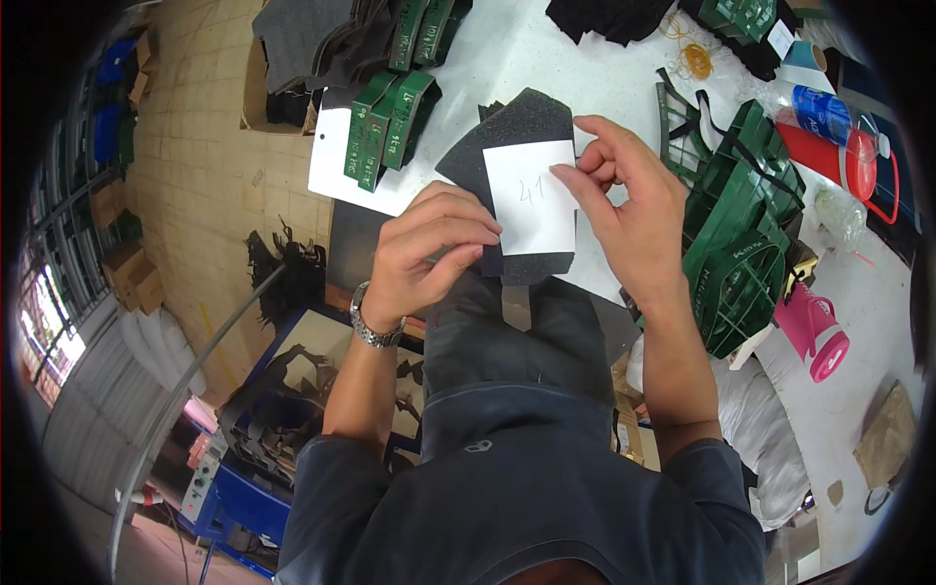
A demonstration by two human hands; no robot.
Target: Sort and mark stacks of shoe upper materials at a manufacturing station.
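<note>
A white paper slip with handwriting lies against a stack of dark grey foam-like pieces at the table's near edge. My left hand is closed at the slip's left side, thumb and fingers pinched together there. At the slip's upper right edge, my right hand is closed, its thumb over the paper and its other fingers curled. The right index fingertip reaches toward the side of the dark stack. Green steel cutting dies with white markings stand just left of the stack on a white sheet.
On the right lie several green cutting dies, a pink tumbler, a water bottle and a red container. Dark cut pieces are piled at the far left. Yellow rubber bands lie at the back.
</note>
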